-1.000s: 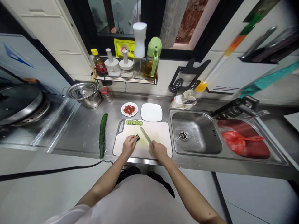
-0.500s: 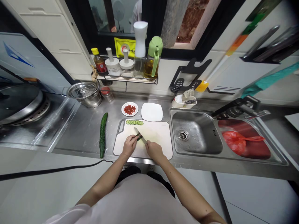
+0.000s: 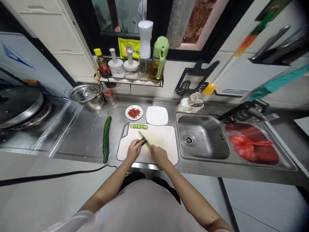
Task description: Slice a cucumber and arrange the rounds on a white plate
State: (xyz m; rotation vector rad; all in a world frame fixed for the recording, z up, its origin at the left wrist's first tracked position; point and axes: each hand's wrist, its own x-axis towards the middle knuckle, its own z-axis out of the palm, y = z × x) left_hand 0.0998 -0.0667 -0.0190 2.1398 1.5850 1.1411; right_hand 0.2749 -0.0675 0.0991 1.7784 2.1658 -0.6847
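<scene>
A knife point(image 3: 145, 139) is gripped by its handle in my right hand point(image 3: 159, 156), its blade slanting up to the left over the white cutting board point(image 3: 166, 138). Against the blade lies a short dark green cucumber piece point(image 3: 144, 141), pinched by the fingers of my left hand point(image 3: 134, 150) and partly hidden by them. A row of overlapping cucumber slices point(image 3: 139, 126) lies along the board's far edge. To the left of the board, a whole cucumber point(image 3: 106, 139) rests on the steel counter.
Behind the board stand a plate of chopped red pieces point(image 3: 134, 113) and a white plate point(image 3: 156, 116). The sink point(image 3: 202, 138) is on the right, with a red plastic bag point(image 3: 242, 146) in its second basin. A lidded steel pot point(image 3: 88, 96) stands back left, below a condiment rack point(image 3: 132, 82).
Almost nothing differs. Both hands, the knife and the cucumber piece stay in nearly the same place, and the view shifts very slightly.
</scene>
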